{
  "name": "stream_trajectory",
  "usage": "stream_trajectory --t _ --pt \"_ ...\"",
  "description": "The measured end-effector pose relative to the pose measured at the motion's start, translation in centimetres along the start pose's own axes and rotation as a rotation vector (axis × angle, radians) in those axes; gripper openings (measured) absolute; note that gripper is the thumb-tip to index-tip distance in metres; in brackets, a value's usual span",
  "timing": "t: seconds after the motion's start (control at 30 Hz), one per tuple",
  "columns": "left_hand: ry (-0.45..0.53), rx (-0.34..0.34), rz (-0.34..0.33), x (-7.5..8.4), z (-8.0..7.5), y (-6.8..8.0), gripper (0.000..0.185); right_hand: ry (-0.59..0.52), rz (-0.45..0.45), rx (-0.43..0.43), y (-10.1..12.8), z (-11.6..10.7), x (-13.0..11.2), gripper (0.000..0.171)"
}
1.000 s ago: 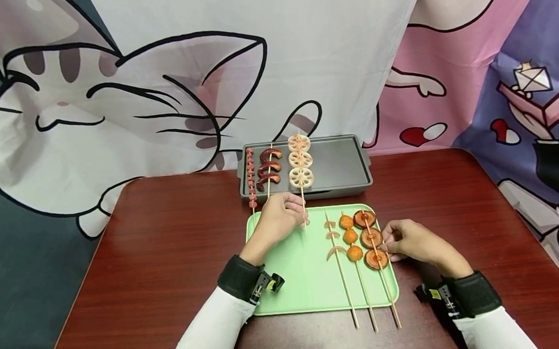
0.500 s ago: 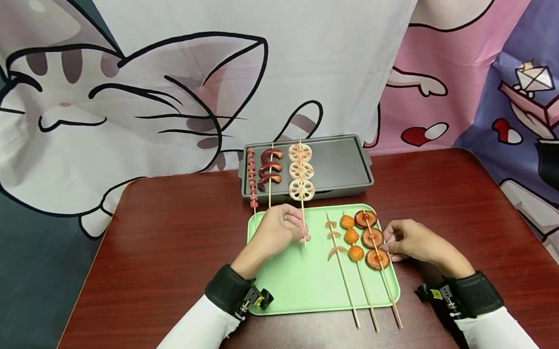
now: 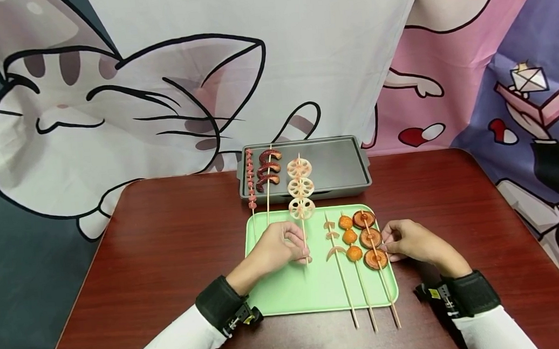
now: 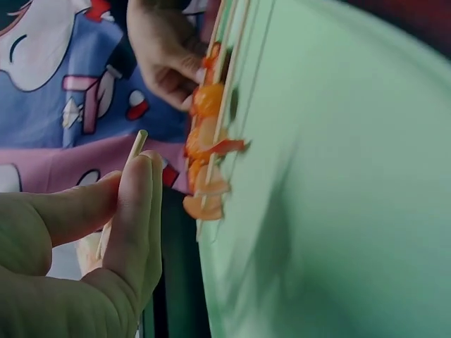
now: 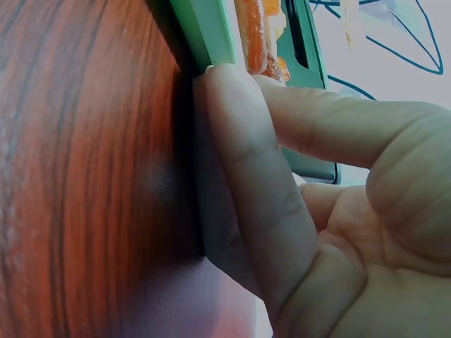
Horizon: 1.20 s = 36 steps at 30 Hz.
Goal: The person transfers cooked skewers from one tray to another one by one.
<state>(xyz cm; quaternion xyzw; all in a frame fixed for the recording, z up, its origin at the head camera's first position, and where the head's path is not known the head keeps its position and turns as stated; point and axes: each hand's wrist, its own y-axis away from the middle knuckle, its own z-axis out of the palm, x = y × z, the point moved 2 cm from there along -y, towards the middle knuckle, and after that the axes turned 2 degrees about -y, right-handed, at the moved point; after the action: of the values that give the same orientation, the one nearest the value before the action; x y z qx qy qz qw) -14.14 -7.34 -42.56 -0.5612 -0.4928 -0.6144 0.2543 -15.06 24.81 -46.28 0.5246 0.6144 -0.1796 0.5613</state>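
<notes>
Left hand (image 3: 277, 247) pinches the stick of the lotus skewer (image 3: 300, 188) between thumb and fingers; the wrist view shows the stick end poking above the fingertips (image 4: 137, 186). A second ago the hand was at the far edge of the green tray (image 3: 288, 295) with all three lotus slices on the grey pan (image 3: 339, 165). Now the hand is nearer, mid-tray, and the skewer has come with it: the near slice hangs past the pan's near rim over the green tray's far edge, the other two are over the pan.

Right hand (image 3: 408, 241), unchanged from earlier, rests on the counter (image 3: 168, 258) at the tray's right edge, fingers loosely bent, tips against the tray rim, holding nothing. Just left of it is the mushroom skewer (image 3: 371, 238).

On the pan's left side, unmoved: bead skewer (image 3: 250, 179), sausage skewer (image 3: 267, 170).

On the tray's right half, unmoved: pale skewer (image 3: 334, 241), ball skewer (image 3: 351, 238), mushroom skewer, sticks overhanging the near edge.

Cat-print cloth (image 3: 109, 100) hangs behind.
</notes>
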Motion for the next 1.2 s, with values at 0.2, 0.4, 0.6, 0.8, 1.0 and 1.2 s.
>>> stream_trajectory --t 0.2,0.4,0.6,0.8,1.0,1.2 --pt "-0.01 -0.02 -0.02 -0.4 0.4 0.6 0.019 -0.007 0.005 0.0 0.0 0.1 0.0 0.013" --pt "-0.001 -0.037 -0.013 -1.1 0.8 1.5 0.018 -0.007 0.01 -0.001 -0.1 -0.1 0.0 0.014" --pt "-0.001 -0.025 -0.027 -2.1 1.1 2.8 0.019 0.01 0.003 -0.002 -0.2 -0.1 0.0 0.014" --pt "-0.001 -0.057 -0.043 -2.5 1.2 3.9 0.02 0.008 0.008 0.003 -0.3 0.0 0.2 0.014" --pt "0.06 -0.096 -0.07 -2.8 1.4 4.5 0.019 0.001 0.014 0.007 -0.3 0.1 0.2 0.013" --pt "0.157 -0.147 -0.118 -3.3 2.2 5.3 0.017 0.011 0.014 0.013 -0.2 0.0 0.1 0.012"
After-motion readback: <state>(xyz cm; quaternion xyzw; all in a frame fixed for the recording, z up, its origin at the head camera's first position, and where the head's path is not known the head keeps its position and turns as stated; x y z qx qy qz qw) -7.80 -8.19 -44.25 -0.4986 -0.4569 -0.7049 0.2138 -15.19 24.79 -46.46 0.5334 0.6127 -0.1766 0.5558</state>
